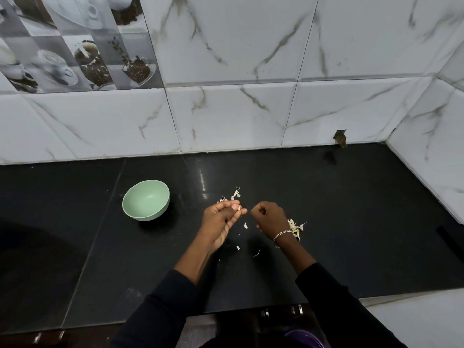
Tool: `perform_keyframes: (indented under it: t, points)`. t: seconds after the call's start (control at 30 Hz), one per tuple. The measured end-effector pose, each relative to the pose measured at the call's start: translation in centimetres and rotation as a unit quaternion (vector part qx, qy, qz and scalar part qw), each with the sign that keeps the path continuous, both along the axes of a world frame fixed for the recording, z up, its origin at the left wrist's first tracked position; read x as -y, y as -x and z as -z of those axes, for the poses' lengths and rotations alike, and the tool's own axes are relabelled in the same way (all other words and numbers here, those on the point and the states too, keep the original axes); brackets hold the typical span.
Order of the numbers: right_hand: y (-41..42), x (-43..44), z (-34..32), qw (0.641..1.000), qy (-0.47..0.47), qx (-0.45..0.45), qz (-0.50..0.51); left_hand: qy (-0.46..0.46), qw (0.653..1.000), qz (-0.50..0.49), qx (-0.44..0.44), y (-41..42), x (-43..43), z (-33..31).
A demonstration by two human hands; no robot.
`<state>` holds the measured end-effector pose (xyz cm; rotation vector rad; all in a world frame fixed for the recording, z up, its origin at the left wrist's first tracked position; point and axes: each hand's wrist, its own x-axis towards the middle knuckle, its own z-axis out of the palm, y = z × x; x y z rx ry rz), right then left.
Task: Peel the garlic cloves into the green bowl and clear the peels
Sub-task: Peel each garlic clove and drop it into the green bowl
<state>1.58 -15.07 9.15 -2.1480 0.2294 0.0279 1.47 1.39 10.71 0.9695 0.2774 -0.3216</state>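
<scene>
From the head camera, a green bowl [150, 217] stands upright on a black counter [364, 222], to the left of both hands and apart from them. The left hand [222, 223] is turned palm up over the counter, and its thumb and fingertips pinch a small pale garlic clove [239, 208] at the hand's far end. The right hand [268, 217] is just beside it, back up, with the fingers curled in against the thumb; whether they hold anything cannot be told. A chain bracelet [282, 234] circles the right wrist, and both arms wear dark sleeves [339, 297]. A few peels [236, 194] lie on the counter just behind the left hand. A small pile of pale garlic bits [297, 227] lies beside the right wrist, partly hidden by it; cloves and skins cannot be told apart there. Loose flakes [245, 225] are scattered between and below the hands. Behind the counter rises a wall of white marble tiles [226, 109], with coffee-picture tiles [75, 51] at upper left.
</scene>
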Motion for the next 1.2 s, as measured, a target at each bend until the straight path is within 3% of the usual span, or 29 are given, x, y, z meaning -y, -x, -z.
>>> perform_keyframes:
  t: [0.4,0.93,1.2]
  points:
    - [0.5,-0.5,-1.1,0.987,-0.102,0.070,-0.106,-0.052,0.997,-0.016,-0.058,-0.2,0.9,0.4]
    - [-0.3,-0.9,-0.9,0.975,-0.205,0.046,-0.072,-0.202,0.976,-0.019,0.080,-0.3,1.4,0.4]
    - [-0.5,-0.4,-1.0,0.977,-0.195,0.032,-0.075,-0.169,0.983,0.008,0.069,-0.8,0.6,0.4]
